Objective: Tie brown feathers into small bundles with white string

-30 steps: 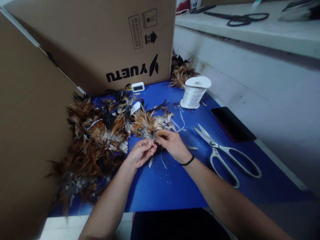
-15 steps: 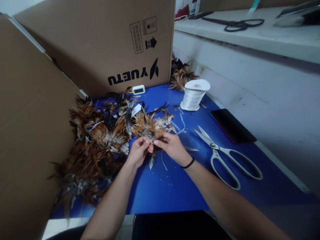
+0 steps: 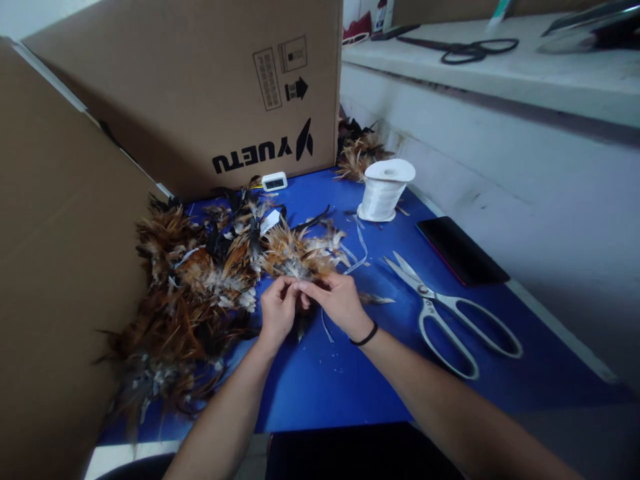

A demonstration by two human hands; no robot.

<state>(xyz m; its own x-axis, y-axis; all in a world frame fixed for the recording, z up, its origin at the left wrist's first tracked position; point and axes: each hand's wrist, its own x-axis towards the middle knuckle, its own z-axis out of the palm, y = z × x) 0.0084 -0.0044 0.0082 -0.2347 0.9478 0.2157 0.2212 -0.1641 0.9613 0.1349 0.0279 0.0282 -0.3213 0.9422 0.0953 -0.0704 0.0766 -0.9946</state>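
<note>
My left hand (image 3: 278,311) is closed, pinching the near end of a bunch of brown and grey feathers (image 3: 293,250). Against it, my right hand (image 3: 340,303) is closed on the same bunch, thumb reaching over to the left fingertips. The quills between my fingers are hidden. A thin white ribbon (image 3: 357,257) lies just right of the bunch, and a short ribbon end shows below my right hand. To the left spreads a large pile of brown, black and whitish feathers (image 3: 175,313).
Large scissors (image 3: 425,292) lie partly open on the blue table (image 3: 340,393), near a dark phone (image 3: 463,250). A white ribbon spool (image 3: 384,193) stands behind them. Cardboard boxes (image 3: 175,87) wall the left and back. A small white display (image 3: 274,181) and black scissors (image 3: 465,51) sit farther off.
My hands have come closer together, the right thumb now meeting the left fingertips at the bunch's base. The whole view has shifted slightly.
</note>
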